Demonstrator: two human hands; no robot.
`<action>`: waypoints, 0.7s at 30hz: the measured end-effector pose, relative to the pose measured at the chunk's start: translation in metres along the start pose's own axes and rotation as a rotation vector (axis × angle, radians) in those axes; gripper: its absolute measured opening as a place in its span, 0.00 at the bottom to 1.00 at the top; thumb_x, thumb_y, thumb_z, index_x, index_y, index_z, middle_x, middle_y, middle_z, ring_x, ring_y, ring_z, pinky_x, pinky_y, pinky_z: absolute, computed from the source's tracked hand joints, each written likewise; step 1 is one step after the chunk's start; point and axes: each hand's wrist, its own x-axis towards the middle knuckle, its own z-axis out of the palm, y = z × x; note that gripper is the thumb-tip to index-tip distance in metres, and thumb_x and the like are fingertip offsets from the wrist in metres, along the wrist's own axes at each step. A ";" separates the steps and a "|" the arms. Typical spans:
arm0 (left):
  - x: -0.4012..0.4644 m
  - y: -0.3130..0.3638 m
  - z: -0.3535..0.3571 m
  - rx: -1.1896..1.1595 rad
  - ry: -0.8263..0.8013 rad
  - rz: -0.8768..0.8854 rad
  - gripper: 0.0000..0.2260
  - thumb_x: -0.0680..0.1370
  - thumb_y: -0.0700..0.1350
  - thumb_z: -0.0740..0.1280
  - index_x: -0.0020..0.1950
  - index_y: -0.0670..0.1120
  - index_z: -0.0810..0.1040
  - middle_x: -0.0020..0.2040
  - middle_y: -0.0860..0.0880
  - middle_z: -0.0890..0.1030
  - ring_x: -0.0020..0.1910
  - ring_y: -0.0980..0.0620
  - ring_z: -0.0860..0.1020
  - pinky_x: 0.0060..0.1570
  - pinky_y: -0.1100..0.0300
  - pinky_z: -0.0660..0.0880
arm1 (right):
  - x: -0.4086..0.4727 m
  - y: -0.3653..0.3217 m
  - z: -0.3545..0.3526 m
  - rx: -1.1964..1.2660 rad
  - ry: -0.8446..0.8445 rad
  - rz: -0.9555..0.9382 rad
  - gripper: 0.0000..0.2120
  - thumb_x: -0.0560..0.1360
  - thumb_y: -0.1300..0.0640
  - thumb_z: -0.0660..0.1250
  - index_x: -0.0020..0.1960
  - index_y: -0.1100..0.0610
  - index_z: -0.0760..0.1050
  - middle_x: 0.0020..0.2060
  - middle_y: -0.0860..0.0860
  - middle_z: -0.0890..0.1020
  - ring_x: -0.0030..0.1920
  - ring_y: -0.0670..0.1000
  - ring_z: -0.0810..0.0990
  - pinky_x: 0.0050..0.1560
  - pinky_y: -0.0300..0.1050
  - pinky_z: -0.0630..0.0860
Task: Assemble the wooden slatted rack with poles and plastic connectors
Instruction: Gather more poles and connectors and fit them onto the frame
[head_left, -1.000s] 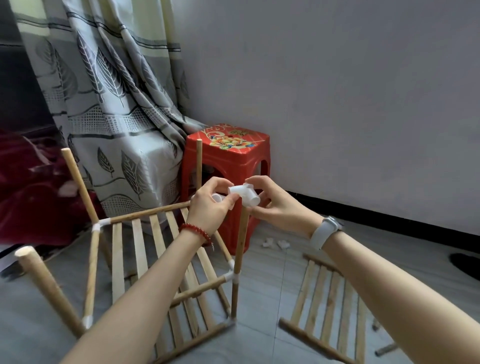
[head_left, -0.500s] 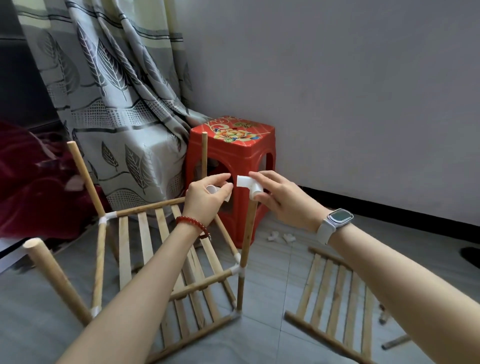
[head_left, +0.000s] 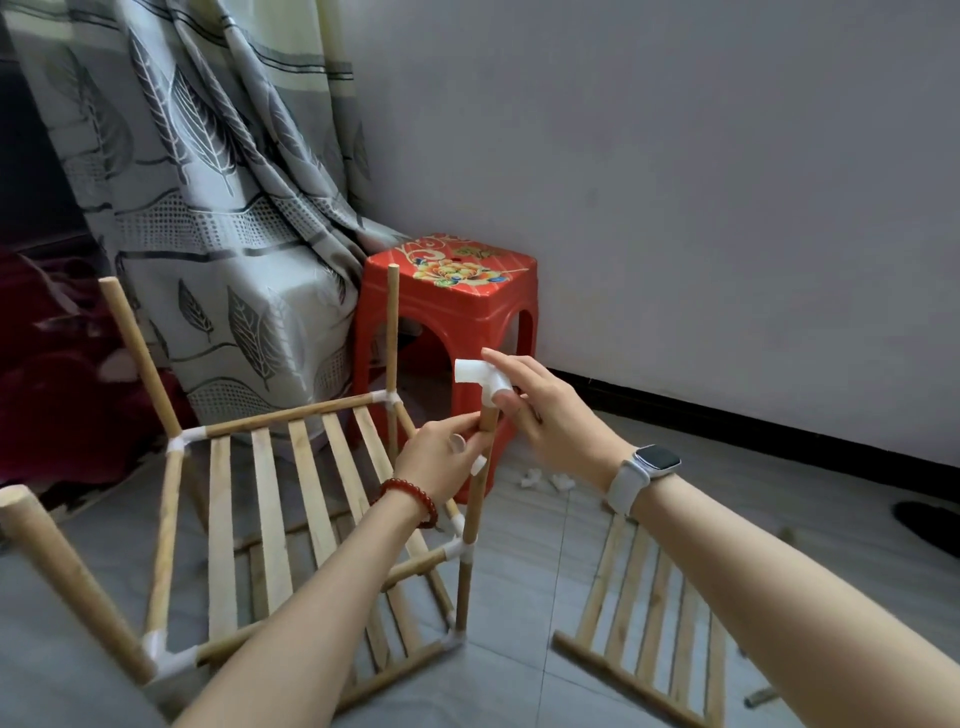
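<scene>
A partly built wooden rack (head_left: 270, 499) stands on the floor, two slatted shelves joined by white plastic connectors to upright poles. My right hand (head_left: 540, 410) pinches a white plastic corner connector (head_left: 480, 382) sitting on top of the near right pole (head_left: 475, 499). My left hand (head_left: 447, 457) grips that pole just below its top, with other white connectors (head_left: 458, 442) tucked in its palm. Three other poles stick up with bare tops: far left (head_left: 137, 353), far right (head_left: 392, 322) and near left (head_left: 62, 577).
A loose slatted panel (head_left: 649, 608) lies on the grey tiled floor at the right. Small white connectors (head_left: 545, 480) lie near a red plastic stool (head_left: 452, 306). A patterned curtain (head_left: 218, 208) hangs behind the rack, with a grey wall to the right.
My right hand has brought the corner connector onto the top of the near right pole. My left hand has dropped from beside the connector to grip the pole below it.
</scene>
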 end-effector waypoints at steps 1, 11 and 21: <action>0.000 -0.001 0.002 -0.001 0.026 -0.001 0.12 0.78 0.51 0.64 0.58 0.52 0.80 0.32 0.49 0.81 0.34 0.50 0.78 0.40 0.53 0.77 | 0.000 0.000 0.001 0.005 0.001 0.016 0.21 0.81 0.59 0.57 0.73 0.57 0.61 0.64 0.53 0.71 0.55 0.47 0.74 0.58 0.38 0.71; -0.001 -0.004 0.002 0.046 -0.003 -0.043 0.12 0.77 0.52 0.64 0.59 0.55 0.79 0.27 0.57 0.74 0.28 0.60 0.72 0.32 0.65 0.71 | 0.002 -0.010 -0.015 -0.047 -0.120 0.174 0.23 0.78 0.48 0.62 0.71 0.50 0.65 0.61 0.48 0.75 0.55 0.44 0.75 0.55 0.39 0.73; 0.004 -0.006 -0.009 -0.026 -0.071 -0.060 0.12 0.77 0.51 0.66 0.59 0.52 0.79 0.33 0.48 0.77 0.30 0.59 0.72 0.35 0.63 0.74 | 0.047 -0.038 -0.015 0.160 -0.162 0.407 0.17 0.80 0.45 0.56 0.53 0.56 0.76 0.43 0.46 0.77 0.43 0.43 0.75 0.39 0.33 0.68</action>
